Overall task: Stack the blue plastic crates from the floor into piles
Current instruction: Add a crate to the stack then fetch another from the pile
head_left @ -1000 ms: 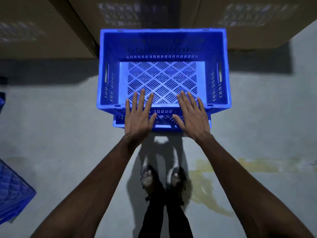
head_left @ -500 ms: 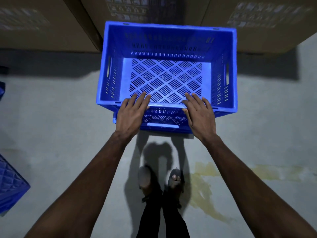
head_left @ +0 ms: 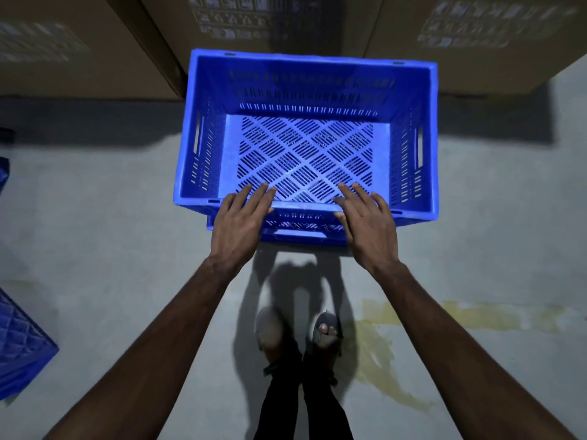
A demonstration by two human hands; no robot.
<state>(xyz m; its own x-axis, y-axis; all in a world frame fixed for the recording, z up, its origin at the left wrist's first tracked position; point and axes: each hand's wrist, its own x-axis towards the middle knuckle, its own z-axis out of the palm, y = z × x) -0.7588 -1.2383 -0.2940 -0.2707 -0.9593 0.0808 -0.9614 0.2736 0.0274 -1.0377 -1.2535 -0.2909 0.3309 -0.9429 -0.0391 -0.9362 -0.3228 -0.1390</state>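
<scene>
An empty blue slotted crate (head_left: pixel 305 90) sits on top of another blue crate (head_left: pixel 301 231), whose near wall shows just below it. The pile stands on the grey floor against cardboard boxes. My left hand (head_left: pixel 241 220) lies on the near rim of the top crate, left of centre, fingers spread and pointing into the crate. My right hand (head_left: pixel 368 223) lies on the same rim to the right, fingers also apart. Neither hand curls around anything.
Large cardboard boxes (head_left: pixel 79 58) (head_left: pixel 476 42) stand behind the pile. Another blue crate (head_left: pixel 19 341) lies at the lower left edge, and a blue piece (head_left: pixel 3 173) shows at the far left. My feet (head_left: pixel 270 331) are just in front of the pile, beside a yellow floor stain (head_left: pixel 374 344).
Both hands have come down from hovering over the crate onto its near rim. The crate pile now appears closer and larger in the view.
</scene>
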